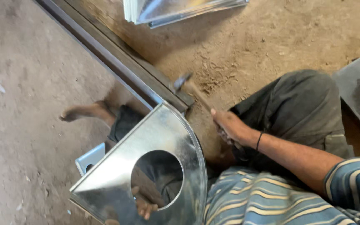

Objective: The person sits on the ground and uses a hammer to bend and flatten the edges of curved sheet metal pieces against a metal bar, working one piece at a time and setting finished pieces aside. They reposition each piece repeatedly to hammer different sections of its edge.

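dirt floor [30, 83] — hammer [188, 85] beside sheet's [117, 166] edge

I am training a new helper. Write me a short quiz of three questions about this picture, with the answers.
1. True or false: the right hand holds a hammer.
2. What shape is cut out of the sheet-metal piece? A) square B) round C) triangle
3. Where do the fingers of the left hand show?

Key: 1 true. 2 B. 3 Through the round hole, at the lower edge of the sheet.
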